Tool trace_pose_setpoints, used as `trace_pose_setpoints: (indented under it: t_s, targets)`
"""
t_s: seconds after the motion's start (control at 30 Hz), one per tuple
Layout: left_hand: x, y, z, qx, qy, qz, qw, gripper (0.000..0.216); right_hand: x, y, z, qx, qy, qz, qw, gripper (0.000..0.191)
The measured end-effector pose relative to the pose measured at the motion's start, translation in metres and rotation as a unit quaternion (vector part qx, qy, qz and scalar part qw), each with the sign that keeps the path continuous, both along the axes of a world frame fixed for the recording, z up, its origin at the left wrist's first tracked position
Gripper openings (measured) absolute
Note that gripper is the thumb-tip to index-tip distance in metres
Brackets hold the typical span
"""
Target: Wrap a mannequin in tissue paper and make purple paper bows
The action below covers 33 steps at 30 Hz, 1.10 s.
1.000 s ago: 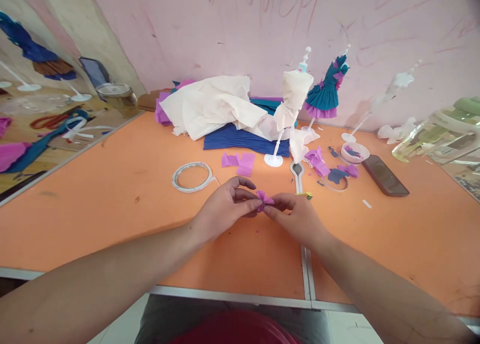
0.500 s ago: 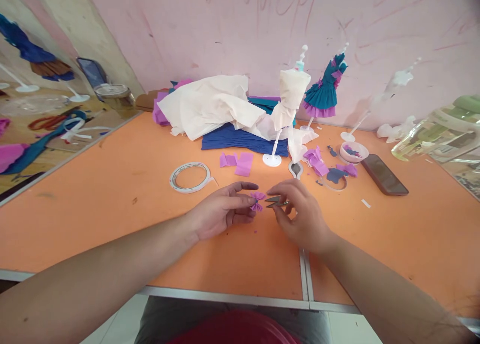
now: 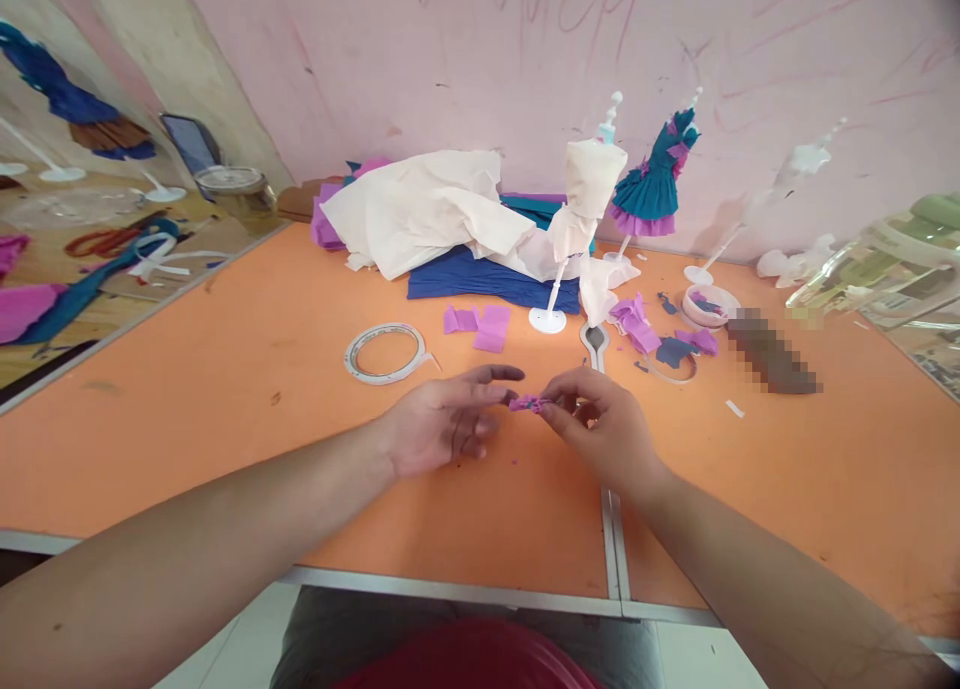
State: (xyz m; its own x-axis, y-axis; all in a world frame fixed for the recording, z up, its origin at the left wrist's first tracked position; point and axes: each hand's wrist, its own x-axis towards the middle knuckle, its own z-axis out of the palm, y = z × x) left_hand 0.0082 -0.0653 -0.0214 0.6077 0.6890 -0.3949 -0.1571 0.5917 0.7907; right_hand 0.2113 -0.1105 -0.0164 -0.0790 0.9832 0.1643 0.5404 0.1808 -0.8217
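A small purple crepe-paper bow (image 3: 527, 404) with a dark centre is held between my two hands above the orange table. The thumb and fingertips of my right hand (image 3: 604, 424) pinch its right side. My left hand (image 3: 442, 419) has its fingers stretched out and apart, a fingertip at or very near the bow's left end. Whether the small snips still lie in my right palm is hidden by the fingers. Purple paper pieces (image 3: 491, 329) lie just beyond my hands, with a roll of double-sided tape (image 3: 385, 354) to the left.
Behind stand a doll stand wrapped in cream paper (image 3: 592, 184) and another in a teal and purple dress (image 3: 656, 184). Crumpled cream paper (image 3: 427, 209) covers folded blue paper (image 3: 487, 279). At right are a small scrap bowl (image 3: 709, 309), paper scraps (image 3: 675, 351) and a pixelated dark object (image 3: 776, 354).
The bow has passed from my left hand's pinch to my right fingertips and is turned edge-on. My left fingers have loosened. The snips' blades no longer show.
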Motion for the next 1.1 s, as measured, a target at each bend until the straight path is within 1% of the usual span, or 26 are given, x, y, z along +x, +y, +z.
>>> trace_pose_setpoints:
  t_s: [0.03, 0.07, 0.1, 0.13, 0.17, 0.2, 0.23, 0.27, 0.3, 0.4, 0.47, 0.57, 0.67, 0.73, 0.77, 0.83, 0.93, 1.0, 1.03, 1.1]
  targets:
    - [0.000, 0.000, 0.000, 0.064, 0.023, 0.032, 0.997, 0.035, 0.000, 0.000, 0.000, -0.020, 0.003, -0.009, 1.000, 0.017]
    - [0.000, 0.000, 0.000, 0.146, 0.060, 0.060, 0.986, 0.034, 0.001, 0.001, 0.001, -0.043, 0.005, -0.013, 0.999, 0.020]
    - [0.001, -0.002, 0.000, 0.231, 0.107, 0.077, 0.964, 0.033, 0.001, 0.001, 0.001, -0.066, 0.003, -0.011, 0.998, 0.022]
    - [0.003, -0.004, 0.001, 0.308, 0.159, 0.082, 0.935, 0.032, 0.000, 0.001, 0.001, -0.086, -0.003, -0.004, 0.996, 0.023]
    - [0.005, -0.007, 0.002, 0.366, 0.207, 0.073, 0.904, 0.030, 0.000, 0.001, 0.000, -0.099, -0.008, 0.004, 0.995, 0.023]
    - [0.007, -0.010, 0.002, 0.402, 0.244, 0.055, 0.881, 0.028, 0.000, 0.001, 0.000, -0.105, -0.013, 0.012, 0.994, 0.021]
    - [0.009, -0.012, 0.003, 0.418, 0.266, 0.038, 0.868, 0.024, -0.001, 0.000, -0.001, -0.106, -0.016, 0.016, 0.994, 0.020]
    - [0.010, -0.014, 0.003, 0.420, 0.274, 0.024, 0.865, 0.021, -0.001, 0.000, -0.002, -0.106, -0.015, 0.020, 0.994, 0.018]
    - [0.011, -0.015, 0.003, 0.411, 0.273, 0.012, 0.870, 0.020, -0.002, 0.000, -0.002, -0.105, -0.008, 0.023, 0.994, 0.016]
    - [0.011, -0.012, 0.001, 0.333, 0.247, -0.009, 0.910, 0.027, -0.002, 0.000, -0.004, -0.109, 0.021, 0.036, 0.993, 0.015]
    - [0.009, -0.009, -0.001, 0.292, 0.241, -0.018, 0.926, 0.032, -0.001, 0.001, -0.003, -0.105, 0.027, 0.039, 0.993, 0.016]
    - [0.006, -0.005, -0.003, 0.282, 0.232, -0.024, 0.931, 0.029, -0.001, 0.001, -0.001, -0.103, 0.024, 0.036, 0.994, 0.017]
    - [0.005, -0.004, -0.004, 0.264, 0.187, -0.016, 0.946, 0.026, -0.002, 0.001, 0.001, -0.110, 0.039, 0.031, 0.993, 0.020]
    - [0.006, -0.004, -0.005, 0.250, 0.161, -0.001, 0.955, 0.026, -0.003, 0.000, 0.002, -0.127, 0.057, 0.013, 0.990, 0.024]
    - [0.006, -0.005, -0.004, 0.250, 0.154, 0.008, 0.956, 0.026, -0.003, 0.000, 0.002, -0.146, 0.072, 0.003, 0.987, 0.027]
    - [0.007, -0.006, -0.003, 0.274, 0.154, 0.030, 0.949, 0.024, -0.004, 0.000, 0.002, -0.196, 0.121, -0.006, 0.973, 0.030]
    - [0.010, -0.009, -0.001, 0.333, 0.165, 0.054, 0.927, 0.021, -0.006, 0.001, -0.001, -0.249, 0.223, 0.014, 0.943, 0.029]
    - [0.011, -0.010, -0.001, 0.348, 0.169, 0.064, 0.920, 0.020, -0.007, 0.001, -0.003, -0.257, 0.269, 0.033, 0.928, 0.026]
    - [0.011, -0.010, -0.002, 0.346, 0.171, 0.068, 0.920, 0.020, -0.007, 0.001, -0.004, -0.255, 0.274, 0.036, 0.926, 0.025]
    - [0.012, -0.010, -0.004, 0.325, 0.165, 0.077, 0.928, 0.022, -0.007, 0.000, -0.004, -0.241, 0.253, 0.027, 0.936, 0.025]
